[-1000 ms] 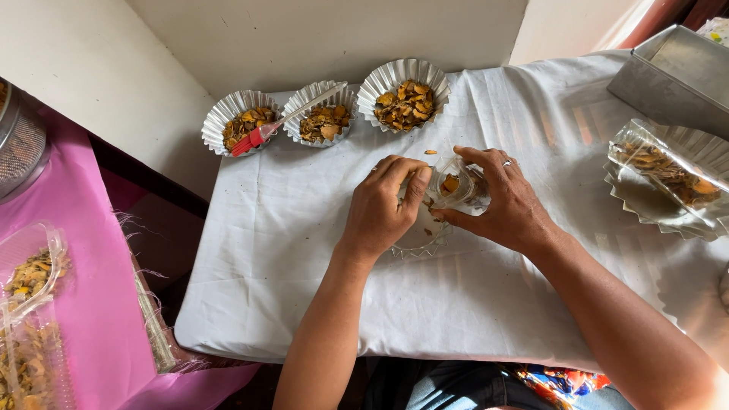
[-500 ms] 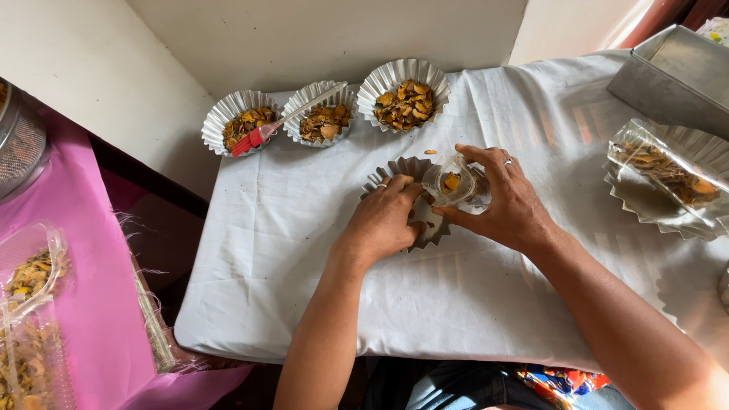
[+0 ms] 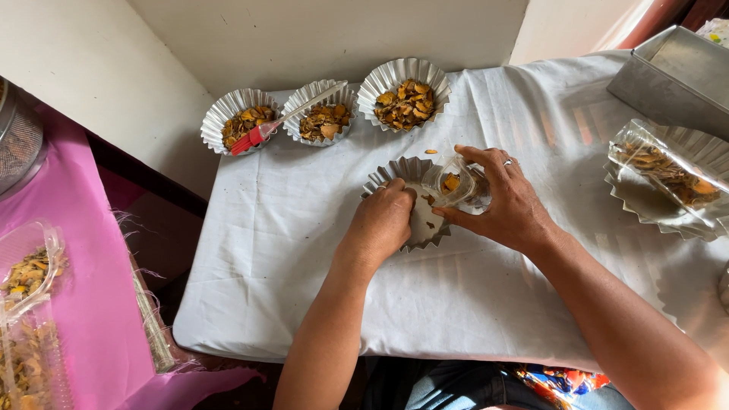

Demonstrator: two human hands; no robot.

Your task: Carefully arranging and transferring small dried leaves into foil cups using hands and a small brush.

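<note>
Bare white cloth [image 3: 288, 250] lies open near and left; three filled foil cups [image 3: 323, 118] block the far edge; a metal tin [image 3: 668, 80] crowds far right.

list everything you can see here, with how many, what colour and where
fluted foil cup: one, silver, table centre, nearly empty
filled foil cups: three, silver, back row
pastry brush: one, red handle, across back cups
clear bag: one, tipped over the centre cup
white cloth: one, covering the table
metal tin: one, grey, back right
pink cloth: one, left
hands: left hand on the centre cup, right hand holding the bag
</note>
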